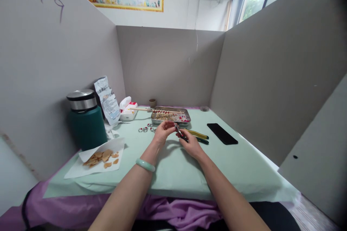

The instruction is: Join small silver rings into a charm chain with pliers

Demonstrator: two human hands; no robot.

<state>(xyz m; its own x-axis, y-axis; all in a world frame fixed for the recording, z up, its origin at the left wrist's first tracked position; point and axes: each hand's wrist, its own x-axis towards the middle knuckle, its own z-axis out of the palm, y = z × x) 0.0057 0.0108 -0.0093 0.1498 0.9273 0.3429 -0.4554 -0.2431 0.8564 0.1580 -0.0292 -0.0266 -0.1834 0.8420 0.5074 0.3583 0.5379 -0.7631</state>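
Note:
Over the middle of the table, my left hand (pixel 164 131) is pinched on something too small to make out. Close on its right, my right hand (pixel 190 143) is wrapped round small dark-handled pliers (pixel 183 136), whose metal tip meets the left fingertips. Just behind the hands stands a metal tray (pixel 170 122) of small gold, white and red pieces, with a beaded wooden stick (pixel 162 111) lying across it. Several small ring-like pieces with red dots (pixel 145 129) lie left of my left hand. Yellow-handled pliers (pixel 199 134) and a dark green-handled tool (pixel 202 140) lie beyond my right hand.
A black phone (pixel 222 134) lies at the right. At the left are a green flask (pixel 88 126), a silver pouch (pixel 107 99), a tissue box (pixel 128 112) and brown chips (pixel 101 157) on white paper (pixel 78 168). A small brown cup (pixel 152 103) stands at the back. Grey partitions enclose the table.

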